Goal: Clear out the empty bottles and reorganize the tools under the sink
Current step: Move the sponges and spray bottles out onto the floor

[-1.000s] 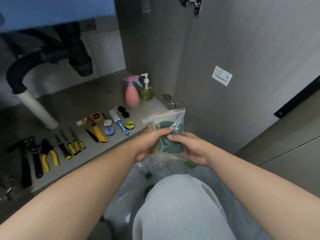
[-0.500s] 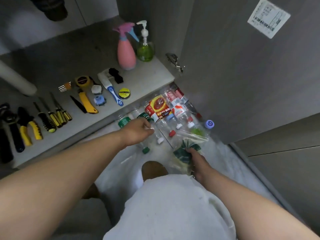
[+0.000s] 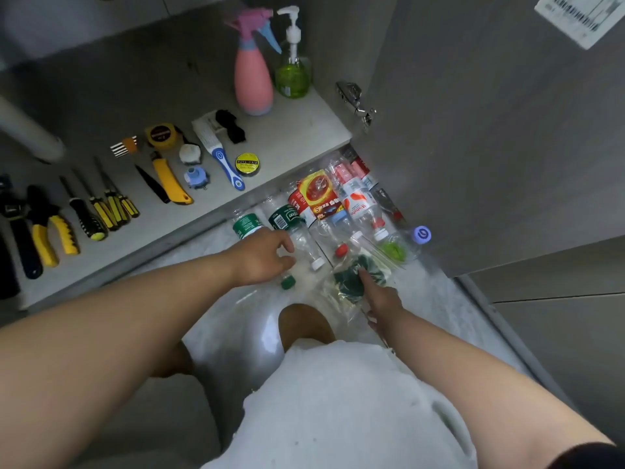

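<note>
My left hand [image 3: 262, 257] hangs slack over bottles [image 3: 318, 201]; right hand [image 3: 382, 301] touches the bag [image 3: 350, 284], grip unclear; tools [image 3: 167, 176] beside.

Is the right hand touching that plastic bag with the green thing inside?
Touching. The head view shows the right hand's forefinger lying directly on the clear bag, over its green contents, with no gap.

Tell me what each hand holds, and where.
Right hand: the zip bag, by its near end. Left hand lies on the body of a green-capped bottle; grip cannot be told.
</note>
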